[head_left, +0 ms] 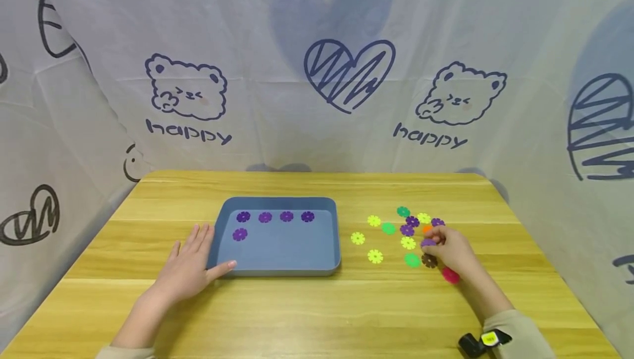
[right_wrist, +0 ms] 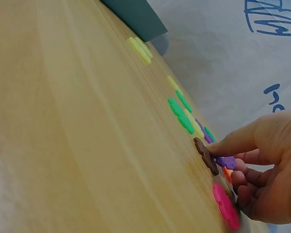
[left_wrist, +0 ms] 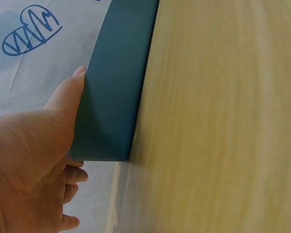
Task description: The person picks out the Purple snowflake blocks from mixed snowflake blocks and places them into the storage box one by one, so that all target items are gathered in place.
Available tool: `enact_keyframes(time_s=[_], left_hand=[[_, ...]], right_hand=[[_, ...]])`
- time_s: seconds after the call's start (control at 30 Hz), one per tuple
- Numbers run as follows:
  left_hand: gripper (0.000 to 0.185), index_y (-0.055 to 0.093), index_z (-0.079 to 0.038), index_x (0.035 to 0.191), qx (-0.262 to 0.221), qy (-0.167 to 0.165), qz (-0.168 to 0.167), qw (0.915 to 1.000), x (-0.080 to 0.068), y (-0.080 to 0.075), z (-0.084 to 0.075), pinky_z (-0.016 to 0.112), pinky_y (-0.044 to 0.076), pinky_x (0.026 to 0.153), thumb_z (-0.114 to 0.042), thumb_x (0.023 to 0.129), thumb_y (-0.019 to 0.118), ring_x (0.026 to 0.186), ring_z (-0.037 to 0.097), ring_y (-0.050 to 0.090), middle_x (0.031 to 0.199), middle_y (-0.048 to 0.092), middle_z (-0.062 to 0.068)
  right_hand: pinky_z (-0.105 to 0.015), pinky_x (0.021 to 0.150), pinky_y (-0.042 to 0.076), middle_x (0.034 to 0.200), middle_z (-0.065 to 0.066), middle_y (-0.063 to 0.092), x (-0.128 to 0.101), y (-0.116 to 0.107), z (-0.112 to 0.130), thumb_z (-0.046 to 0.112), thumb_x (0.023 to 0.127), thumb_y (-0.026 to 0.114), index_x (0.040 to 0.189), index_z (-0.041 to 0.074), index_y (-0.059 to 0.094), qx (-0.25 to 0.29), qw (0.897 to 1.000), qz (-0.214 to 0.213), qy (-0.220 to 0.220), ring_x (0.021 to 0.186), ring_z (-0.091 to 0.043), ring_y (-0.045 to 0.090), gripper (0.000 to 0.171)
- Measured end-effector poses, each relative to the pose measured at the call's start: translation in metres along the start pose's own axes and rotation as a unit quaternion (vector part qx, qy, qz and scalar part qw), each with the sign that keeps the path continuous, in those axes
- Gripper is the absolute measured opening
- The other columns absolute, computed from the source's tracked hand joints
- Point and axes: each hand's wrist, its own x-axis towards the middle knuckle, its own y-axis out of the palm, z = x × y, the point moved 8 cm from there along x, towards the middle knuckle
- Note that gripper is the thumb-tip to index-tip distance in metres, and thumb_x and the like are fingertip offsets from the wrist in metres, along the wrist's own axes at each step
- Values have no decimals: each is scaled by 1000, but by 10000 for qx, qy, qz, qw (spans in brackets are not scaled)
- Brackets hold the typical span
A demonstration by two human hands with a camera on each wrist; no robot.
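Observation:
A blue tray sits mid-table with several purple flower discs along its far side and one below them at the left. My left hand lies flat on the table at the tray's front left corner, thumb along the tray wall; the left hand holds nothing. To the right, my right hand pinches a purple disc among scattered coloured discs. The right wrist view shows that right hand with the purple disc between thumb and fingers.
Loose discs lie right of the tray: yellow, green, brown and pink. The wooden table is walled on three sides by white printed cloth. A wrist camera sits on my right sleeve.

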Motion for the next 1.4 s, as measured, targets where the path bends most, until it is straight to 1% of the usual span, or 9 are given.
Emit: enact_keyframes(time_s=[0.13, 0.23, 0.33, 0.47, 0.57, 0.67, 0.87, 1.13, 1.4], left_hand=[[106, 16, 6, 153, -6, -14, -2, 10000, -1, 0, 1, 73, 8, 113, -71, 88, 49, 148, 48, 9, 160, 13, 29], [106, 15, 6, 153, -15, -30, 9, 10000, -1, 1, 2, 73, 7, 113, -71, 88, 49, 148, 47, 9, 160, 12, 28], [106, 16, 6, 153, -15, -37, -1, 10000, -1, 2, 2, 73, 7, 113, -70, 88, 49, 148, 47, 9, 160, 12, 28], [105, 15, 6, 153, -19, -23, -14, 10000, 1, 2, 3, 72, 7, 113, -69, 88, 50, 149, 47, 9, 160, 12, 28], [106, 15, 6, 153, -15, -5, -32, 10000, 1, 1, 3, 73, 7, 113, -70, 88, 50, 148, 47, 9, 160, 12, 28], [106, 15, 6, 153, -9, -16, -42, 10000, 0, 1, 3, 72, 7, 113, -70, 88, 50, 148, 47, 9, 160, 13, 28], [106, 16, 6, 153, 0, -35, -42, 10000, -1, 1, 2, 73, 7, 113, -71, 88, 49, 148, 47, 9, 160, 12, 28], [107, 17, 6, 153, 26, -10, -63, 10000, -1, 1, -1, 73, 8, 113, -73, 87, 47, 148, 47, 10, 160, 13, 27], [106, 15, 6, 153, -36, -43, -28, 10000, 0, 2, 2, 73, 7, 113, -70, 88, 50, 149, 47, 8, 160, 12, 28]], right_hand=[[-21, 62, 49, 86, -6, 61, 0, -1, -3, 6, 86, 69, 99, -4, 64, 522, 9985, 8, 172, 77, -13, 53, 17], [-21, 57, 49, 81, -2, 60, -1, -1, -3, 4, 87, 68, 100, -8, 64, 1066, 9937, 114, 332, 69, -10, 51, 18], [-22, 54, 47, 78, 1, 59, -2, -2, -1, 5, 88, 67, 100, -9, 63, 1355, 9896, 239, 424, 66, -9, 50, 20], [-23, 59, 50, 79, 2, 61, -3, -5, 4, 7, 88, 69, 100, -9, 62, 1397, 9888, 337, 392, 69, -9, 54, 21], [-22, 62, 52, 81, 2, 64, -4, -6, 11, 13, 88, 70, 100, -5, 63, 1195, 9917, 386, 262, 72, -8, 56, 22], [-24, 63, 52, 82, 0, 65, -4, -6, 22, 19, 89, 70, 101, -2, 64, 1065, 9933, 438, 114, 72, -10, 58, 24], [-28, 68, 57, 84, -2, 65, -1, -1, 47, 23, 89, 71, 102, -1, 63, 1354, 9893, 534, -67, 76, -14, 61, 29], [-38, 75, 59, 84, -6, 66, 3, 14, 84, 19, 91, 69, 101, -1, 61, 1728, 9815, 765, -294, 77, -19, 64, 25], [-37, 76, 60, 82, -4, 67, 13, 36, 122, 16, 90, 70, 100, -3, 63, 2172, 9698, 914, -622, 78, -24, 66, 23]])
